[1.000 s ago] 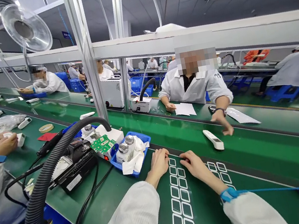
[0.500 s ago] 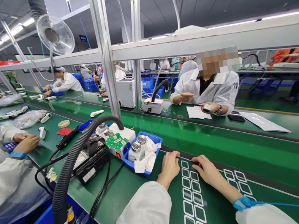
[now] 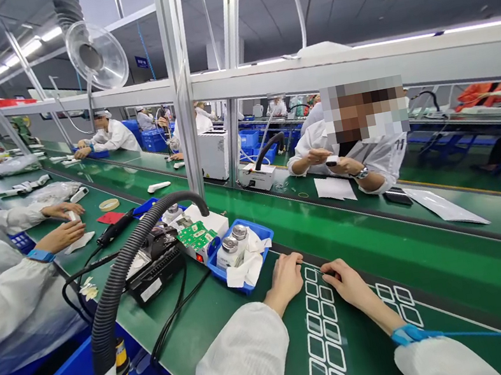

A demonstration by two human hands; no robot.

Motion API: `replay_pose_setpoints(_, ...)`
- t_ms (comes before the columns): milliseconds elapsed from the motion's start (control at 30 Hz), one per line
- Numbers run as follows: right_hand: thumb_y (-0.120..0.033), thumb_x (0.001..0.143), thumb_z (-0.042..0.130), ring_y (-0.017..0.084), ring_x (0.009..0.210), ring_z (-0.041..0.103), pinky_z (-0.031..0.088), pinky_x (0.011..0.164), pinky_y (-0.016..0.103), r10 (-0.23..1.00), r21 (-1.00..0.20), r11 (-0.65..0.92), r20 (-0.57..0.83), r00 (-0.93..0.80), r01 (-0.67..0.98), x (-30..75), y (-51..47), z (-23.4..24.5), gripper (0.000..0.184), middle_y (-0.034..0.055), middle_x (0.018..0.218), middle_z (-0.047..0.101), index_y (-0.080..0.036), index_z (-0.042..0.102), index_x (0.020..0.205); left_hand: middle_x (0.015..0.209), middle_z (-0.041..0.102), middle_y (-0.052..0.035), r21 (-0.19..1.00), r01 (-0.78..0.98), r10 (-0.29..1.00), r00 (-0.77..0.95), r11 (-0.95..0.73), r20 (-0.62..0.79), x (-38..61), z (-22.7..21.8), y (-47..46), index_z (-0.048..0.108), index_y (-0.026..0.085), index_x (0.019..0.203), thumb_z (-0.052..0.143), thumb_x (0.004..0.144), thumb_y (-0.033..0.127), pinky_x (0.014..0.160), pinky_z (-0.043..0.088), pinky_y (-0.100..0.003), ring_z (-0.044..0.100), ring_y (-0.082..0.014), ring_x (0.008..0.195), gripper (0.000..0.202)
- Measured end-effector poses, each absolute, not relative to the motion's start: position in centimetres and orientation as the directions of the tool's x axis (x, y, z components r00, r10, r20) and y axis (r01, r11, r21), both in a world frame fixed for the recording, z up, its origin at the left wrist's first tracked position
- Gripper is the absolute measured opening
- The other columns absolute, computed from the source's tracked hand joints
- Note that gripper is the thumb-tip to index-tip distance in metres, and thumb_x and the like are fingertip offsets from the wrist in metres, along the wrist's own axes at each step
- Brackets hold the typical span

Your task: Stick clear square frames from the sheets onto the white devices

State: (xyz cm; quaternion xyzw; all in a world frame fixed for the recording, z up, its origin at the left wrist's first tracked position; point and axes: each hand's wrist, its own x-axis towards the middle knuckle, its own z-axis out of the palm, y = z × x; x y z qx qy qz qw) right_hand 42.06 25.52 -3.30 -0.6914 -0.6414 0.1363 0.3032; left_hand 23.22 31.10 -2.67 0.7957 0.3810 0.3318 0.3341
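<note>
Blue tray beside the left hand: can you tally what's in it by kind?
In the blue tray:
Bottles with metal caps: 2
Crumpled white cloth: 1
Total: 3

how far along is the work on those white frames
Done: hard to tell; the white rounded frames lie in neat rows on the green bench, none visibly set aside. In hand: the right hand pinches a thin dark item at the top frames, the left hand resting beside them. Left: the lower rows look untouched.
</note>
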Motion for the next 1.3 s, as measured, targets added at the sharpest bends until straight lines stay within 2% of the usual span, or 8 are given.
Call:
replay_pose_setpoints(200, -0.029, 0.076, 0.044, 0.023, 0.074, 0.057, 0.047, 0.076, 0.040, 0.972, -0.553, 0.015, 0.204, 0.118, 0.833, 41.5, 25.8, -2.7, 0.018, 0.0076, 0.073, 0.054, -0.021, 0.050, 0.061, 0.107, 0.068, -0.0090, 0.855, 0.298, 0.848, 0.463, -0.425, 0.260, 23.3, -2.4, 31.2, 0.063, 0.015, 0.107, 0.048, 0.085, 0.007, 0.097, 0.045, -0.039, 0.058, -0.0232, 0.106, 0.029)
replay_pose_setpoints(267, -0.031, 0.080, 0.040, 0.025, 0.079, 0.057, 0.046, 0.079, 0.041, 0.965, -0.552, 0.031, 0.234, 0.120, 0.833, 41.3, 25.5, -2.4, 0.021, 0.0085, 0.076, 0.056, -0.021, 0.049, 0.064, 0.102, 0.069, -0.0094, 0.896, 0.243, 0.862, 0.450, -0.371, 0.235, 23.6, -2.4, 31.3, 0.064, 0.014, 0.107, 0.050, 0.088, 0.015, 0.093, 0.048, -0.037, 0.063, -0.0217, 0.098, 0.024)
replay_pose_setpoints(367, -0.035, 0.086, 0.039, 0.024, 0.079, 0.056, 0.045, 0.078, 0.040, 0.947, -0.562, 0.078, 0.301, 0.116, 0.824, 41.0, 24.8, -1.9, 0.024, 0.0083, 0.079, 0.056, -0.021, 0.050, 0.071, 0.087, 0.072, -0.0083, 0.956, 0.153, 0.882, 0.443, -0.250, 0.160, 24.1, -2.5, 31.3, 0.067, 0.012, 0.097, 0.052, 0.089, 0.022, 0.076, 0.055, -0.030, 0.068, -0.0185, 0.079, 0.020)
replay_pose_setpoints(500, -0.039, 0.088, 0.042, 0.023, 0.077, 0.056, 0.045, 0.075, 0.038, 0.918, -0.557, 0.122, 0.378, 0.120, 0.822, 40.5, 24.0, -1.3, 0.025, 0.0083, 0.084, 0.056, -0.020, 0.054, 0.077, 0.077, 0.071, -0.0088, 0.994, 0.073, 0.901, 0.433, -0.083, 0.044, 24.7, -2.6, 31.5, 0.066, 0.010, 0.081, 0.050, 0.085, 0.016, 0.060, 0.056, -0.025, 0.068, -0.0167, 0.066, 0.018)
replay_pose_setpoints(633, -0.041, 0.089, 0.044, 0.023, 0.084, 0.057, 0.045, 0.076, 0.037, 0.865, -0.512, 0.143, 0.480, 0.144, 0.847, 39.4, 23.6, -1.1, 0.025, 0.0099, 0.094, 0.057, -0.020, 0.057, 0.088, 0.072, 0.070, -0.0077, 0.999, 0.037, 0.907, 0.421, 0.004, -0.019, 24.8, -2.6, 31.7, 0.066, 0.010, 0.078, 0.050, 0.083, 0.013, 0.056, 0.055, -0.025, 0.066, -0.0156, 0.060, 0.016)
replay_pose_setpoints(833, -0.042, 0.091, 0.040, 0.021, 0.070, 0.056, 0.045, 0.071, 0.036, 0.900, -0.557, 0.116, 0.409, 0.150, 0.822, 38.2, 24.4, -1.2, 0.031, 0.0079, 0.080, 0.059, -0.020, 0.058, 0.079, 0.066, 0.067, -0.0036, 0.999, 0.043, 0.910, 0.414, -0.003, -0.015, 24.8, -2.9, 32.0, 0.065, 0.011, 0.072, 0.053, 0.081, 0.013, 0.059, 0.055, -0.024, 0.063, -0.0136, 0.057, 0.014)
replay_pose_setpoints(1133, -0.033, 0.092, 0.038, 0.019, 0.066, 0.055, 0.042, 0.064, 0.033, 0.910, -0.511, 0.106, 0.395, 0.123, 0.853, 37.6, 24.4, -0.6, 0.028, 0.0067, 0.074, 0.058, -0.020, 0.053, 0.073, 0.064, 0.066, -0.0028, 0.996, 0.078, 0.910, 0.414, -0.034, -0.001, 24.7, -3.0, 32.1, 0.065, 0.012, 0.073, 0.054, 0.080, 0.014, 0.054, 0.050, -0.022, 0.060, -0.0124, 0.052, 0.013)
replay_pose_setpoints(1300, -0.031, 0.098, 0.034, 0.019, 0.076, 0.053, 0.042, 0.072, 0.032, 0.859, -0.448, 0.237, 0.512, 0.030, 0.862, 37.4, 20.6, 1.6, 0.026, 0.0070, 0.081, 0.056, -0.020, 0.048, 0.079, 0.065, 0.068, -0.0049, 0.999, 0.050, 0.914, 0.405, 0.002, -0.022, 24.6, -2.4, 32.0, 0.064, 0.012, 0.073, 0.052, 0.080, 0.013, 0.046, 0.045, -0.019, 0.062, -0.0135, 0.054, 0.013)
